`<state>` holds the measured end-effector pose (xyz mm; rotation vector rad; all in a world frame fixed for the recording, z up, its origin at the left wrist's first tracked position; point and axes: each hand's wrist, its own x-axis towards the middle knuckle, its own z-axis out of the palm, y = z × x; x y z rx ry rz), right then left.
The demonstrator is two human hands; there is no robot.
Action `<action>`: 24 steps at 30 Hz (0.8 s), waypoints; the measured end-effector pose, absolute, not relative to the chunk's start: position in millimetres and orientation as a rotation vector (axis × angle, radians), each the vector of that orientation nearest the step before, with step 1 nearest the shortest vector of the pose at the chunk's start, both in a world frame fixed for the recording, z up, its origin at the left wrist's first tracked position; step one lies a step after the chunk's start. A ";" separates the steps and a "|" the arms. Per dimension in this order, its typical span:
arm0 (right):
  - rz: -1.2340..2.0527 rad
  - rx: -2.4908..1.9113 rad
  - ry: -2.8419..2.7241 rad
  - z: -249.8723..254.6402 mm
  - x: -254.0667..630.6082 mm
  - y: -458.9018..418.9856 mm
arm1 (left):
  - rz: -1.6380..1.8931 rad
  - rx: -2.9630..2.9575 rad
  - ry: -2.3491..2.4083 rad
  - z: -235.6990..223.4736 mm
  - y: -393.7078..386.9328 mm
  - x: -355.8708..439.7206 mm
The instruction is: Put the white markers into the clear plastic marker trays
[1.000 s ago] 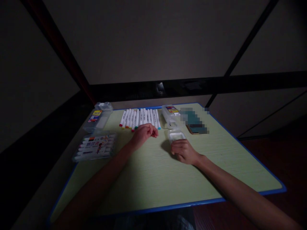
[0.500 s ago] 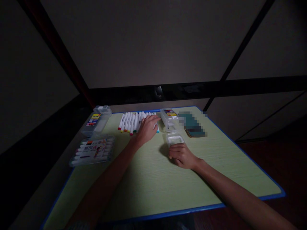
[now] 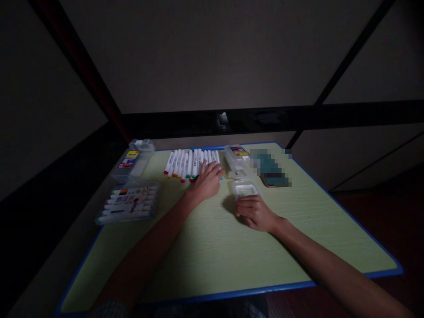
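Note:
A row of white markers [image 3: 194, 163] with coloured ends lies side by side across the far part of the table. My left hand [image 3: 209, 180] rests over the right-hand end of this row, its fingers spread and partly covering several markers. To the right stands an opened clear plastic marker case [image 3: 236, 168], its near half [image 3: 245, 189] lying towards me. My right hand [image 3: 254, 213] is curled over that half's near edge; the fingertips are tucked under and hidden.
On the left lie a clear case with a printed label [image 3: 132, 165] and a closed case full of markers [image 3: 129, 204]. A partly blurred phone-like object [image 3: 275, 179] sits at the right. The table [image 3: 212, 256] has a blue edge, and a wall rises behind it.
My left hand has drawn slightly back towards me and its fingers have spread, uncovering more of the markers. My right hand keeps its hold on the case. The view has shifted a little.

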<state>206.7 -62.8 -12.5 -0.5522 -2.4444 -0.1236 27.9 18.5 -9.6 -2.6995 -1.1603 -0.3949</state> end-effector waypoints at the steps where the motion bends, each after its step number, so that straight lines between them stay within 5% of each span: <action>1: -0.122 -0.555 -2.444 -12.0 206.6 -62.9 | -0.385 -2.708 -1.154 -9.5 18.3 27.7; 24: -0.124 -0.568 -2.484 -12.9 208.3 -61.9 | -0.429 -2.754 -1.199 -8.3 15.2 26.3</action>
